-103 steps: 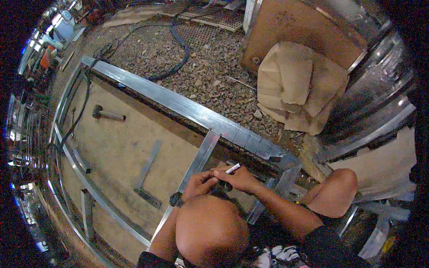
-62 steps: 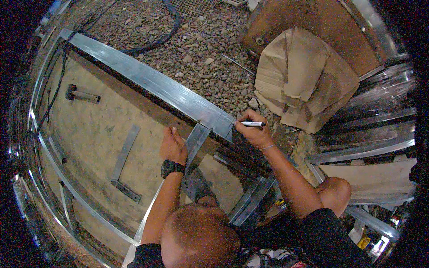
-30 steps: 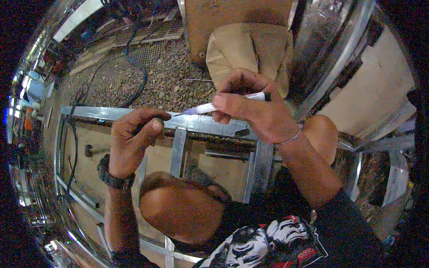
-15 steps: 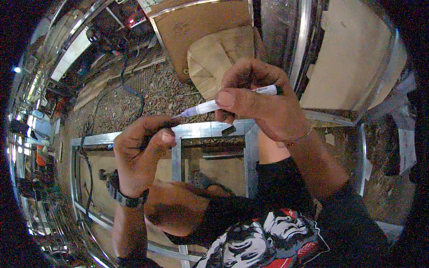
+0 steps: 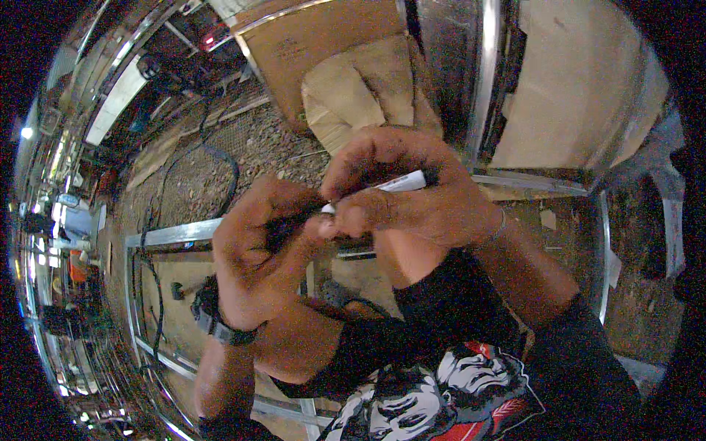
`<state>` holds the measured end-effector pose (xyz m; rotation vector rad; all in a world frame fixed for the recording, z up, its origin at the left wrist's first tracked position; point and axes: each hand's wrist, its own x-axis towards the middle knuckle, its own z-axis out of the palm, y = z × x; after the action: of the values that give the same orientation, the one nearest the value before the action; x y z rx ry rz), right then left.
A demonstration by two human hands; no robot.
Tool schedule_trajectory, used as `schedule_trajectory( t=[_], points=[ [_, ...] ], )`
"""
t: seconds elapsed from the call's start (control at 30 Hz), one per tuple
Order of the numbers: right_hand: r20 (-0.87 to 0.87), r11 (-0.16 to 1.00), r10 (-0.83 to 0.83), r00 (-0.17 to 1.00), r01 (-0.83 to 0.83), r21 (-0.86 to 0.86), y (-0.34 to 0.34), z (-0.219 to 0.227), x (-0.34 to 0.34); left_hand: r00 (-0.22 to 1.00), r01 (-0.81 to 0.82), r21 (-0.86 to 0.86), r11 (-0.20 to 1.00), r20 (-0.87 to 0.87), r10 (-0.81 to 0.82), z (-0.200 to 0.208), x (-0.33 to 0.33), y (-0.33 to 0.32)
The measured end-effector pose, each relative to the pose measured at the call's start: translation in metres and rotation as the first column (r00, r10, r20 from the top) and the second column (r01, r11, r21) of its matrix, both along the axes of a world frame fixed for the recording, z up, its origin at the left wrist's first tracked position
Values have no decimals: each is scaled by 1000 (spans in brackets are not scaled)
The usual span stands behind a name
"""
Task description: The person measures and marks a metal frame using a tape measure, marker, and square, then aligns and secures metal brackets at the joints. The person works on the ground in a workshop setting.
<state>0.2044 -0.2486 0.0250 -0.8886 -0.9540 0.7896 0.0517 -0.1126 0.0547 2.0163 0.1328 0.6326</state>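
Both my hands meet in front of me around a slim white pen [image 5: 403,181], which looks like a marker. My right hand [image 5: 445,213] grips its barrel between thumb and curled fingers, and the white rear end sticks out toward the right. At the pen's other end, the thumb and fingers of my left hand [image 5: 254,235] are pinched together. They cover the tip, so I cannot see whether a cap is on it. A dark watch [image 5: 220,323] is strapped on my left wrist.
Below my hands lies a silvery metal frame [image 5: 180,232], with my bent leg above it. Brown cardboard [image 5: 360,92] leans beyond my hands. A black cable [image 5: 234,180] crosses the gravel floor [image 5: 276,143]. To the right stands a large beige panel [image 5: 577,95].
My left hand has moved right and slightly up along the pen, closing over its pale lilac tip, which showed before. My right hand has come lower and a little left, bringing the hands together.
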Motion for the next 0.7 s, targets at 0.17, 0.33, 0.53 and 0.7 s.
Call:
schedule_trajectory(
  t=[0.17, 0.33, 0.53, 0.7],
  points=[
    [180, 983, -27, 983, 58, -174, -21, 8, 29, 981, -71, 195, 978, -161, 104, 0, 1, 1],
    [474, 923, -226, 851, 343, -175, -39, 0, 35, 994, 3, 366, 931, -102, 37, -5, 49, -35],
    [317, 926, -239, 918, 313, -209, -38, -10, 37, 991, 8, 413, 910, -124, 48, -12, 57, -42],
    [-119, 979, -89, 989, 64, -196, -40, -53, 60, 984, 37, 735, 677, -145, 104, -11, 43, 1]
  ],
)
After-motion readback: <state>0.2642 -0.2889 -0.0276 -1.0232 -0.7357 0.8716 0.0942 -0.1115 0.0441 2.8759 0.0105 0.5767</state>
